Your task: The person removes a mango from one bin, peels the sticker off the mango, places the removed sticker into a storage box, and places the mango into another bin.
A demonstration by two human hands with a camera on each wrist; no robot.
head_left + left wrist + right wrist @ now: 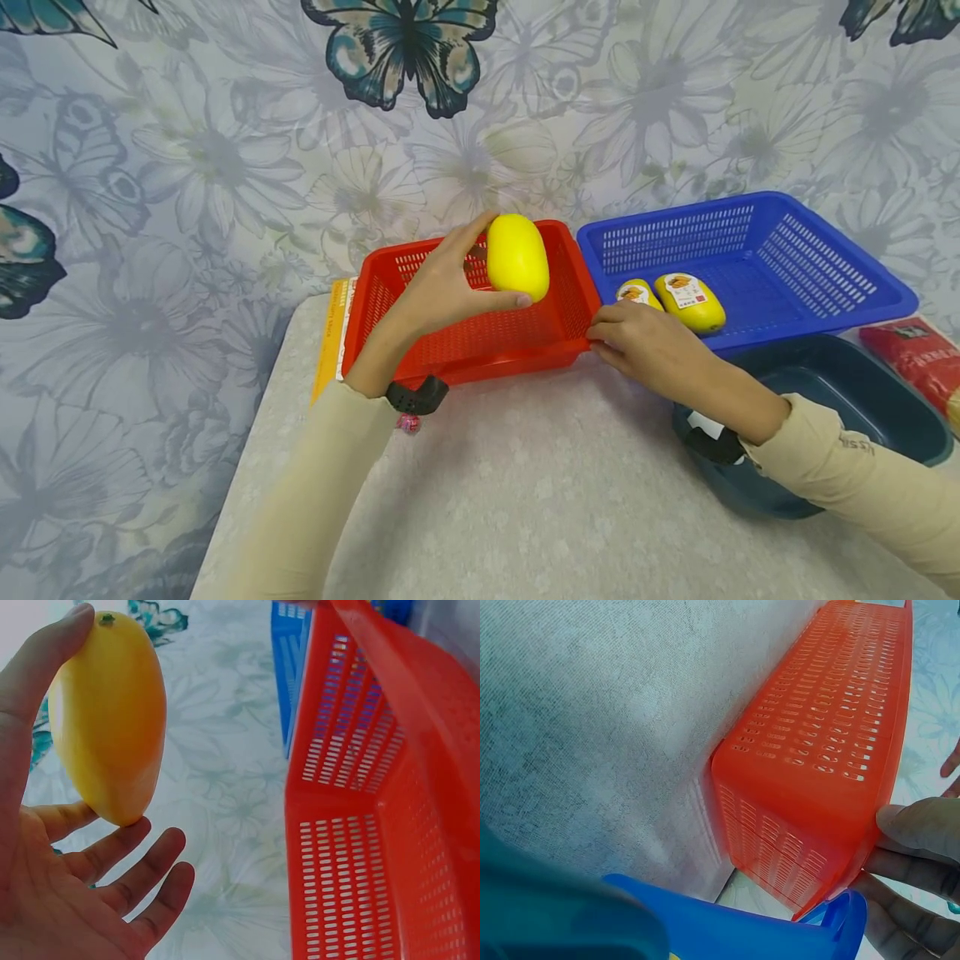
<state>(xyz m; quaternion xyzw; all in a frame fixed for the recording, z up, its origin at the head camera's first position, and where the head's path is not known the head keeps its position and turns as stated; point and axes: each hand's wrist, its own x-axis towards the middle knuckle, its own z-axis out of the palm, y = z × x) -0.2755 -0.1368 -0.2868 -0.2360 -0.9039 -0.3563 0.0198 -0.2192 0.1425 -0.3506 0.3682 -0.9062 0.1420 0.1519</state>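
Observation:
Between thumb and fingertips my left hand (442,287) holds a smooth yellow mango (517,258), raised over the red plastic basket (487,367). The left wrist view shows the small stem end of the mango (112,712) by the thumb, with the other fingers spread below it. My right hand (652,346) pinches the rim of the red basket at its front right corner; in the right wrist view the thumb (911,825) lies on the outside of the basket wall. The red basket holds nothing that shows.
Right of it stands a blue basket (810,292) with two labelled yellow mangoes (690,304). A dark teal basin (847,383) lies under my right forearm, a red packet (907,358) beyond it. A small wrapped candy (408,423) is near my left wrist; a yellow book (335,329) shows left.

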